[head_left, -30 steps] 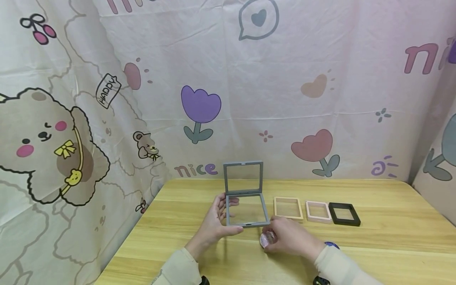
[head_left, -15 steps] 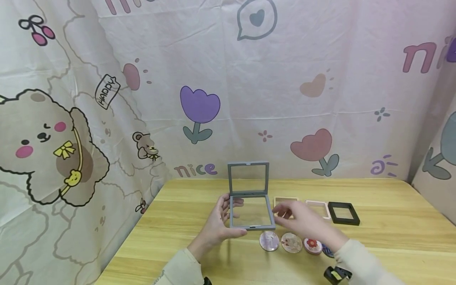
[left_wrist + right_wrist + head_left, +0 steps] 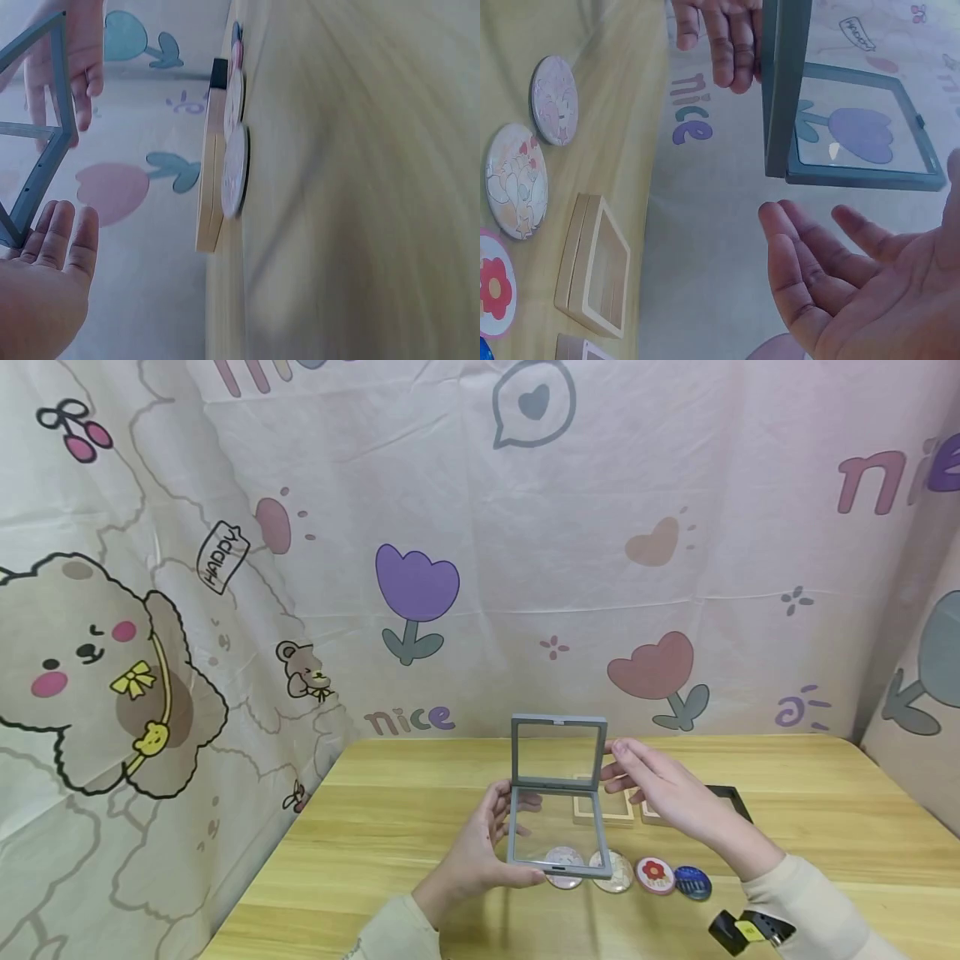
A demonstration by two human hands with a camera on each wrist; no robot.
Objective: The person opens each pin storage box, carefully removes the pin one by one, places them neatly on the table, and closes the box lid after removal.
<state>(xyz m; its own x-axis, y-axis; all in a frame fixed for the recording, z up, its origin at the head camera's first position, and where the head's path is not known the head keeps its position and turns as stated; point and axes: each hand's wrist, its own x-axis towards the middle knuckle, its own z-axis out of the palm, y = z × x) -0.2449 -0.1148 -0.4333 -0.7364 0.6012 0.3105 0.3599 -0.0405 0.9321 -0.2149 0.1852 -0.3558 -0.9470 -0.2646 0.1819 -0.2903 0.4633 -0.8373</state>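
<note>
A grey hinged display frame (image 3: 555,784) with clear film panes is held raised above the table, its lid swung up. My left hand (image 3: 480,852) grips its lower half at the left side, thumb on the front edge and fingers behind. Beside the lid's right edge is my right hand (image 3: 671,793), fingers loosely bent and holding nothing; in the right wrist view they sit apart from the frame (image 3: 786,90). Round badges lie on the table: a pale purple one (image 3: 555,100), a cream one (image 3: 618,872), one with a red flower (image 3: 656,876) and a blue one (image 3: 693,882).
Behind the badges lie a pale yellow frame (image 3: 622,819), a pink frame (image 3: 652,817) and a black frame (image 3: 738,802), partly hidden by the right hand. A printed cloth (image 3: 480,568) hangs at the table's back edge.
The right hand has let go of the pale purple badge, leaving it on the table, and risen to the lid's right side. My left hand has brought the grey frame rightward and nearer.
</note>
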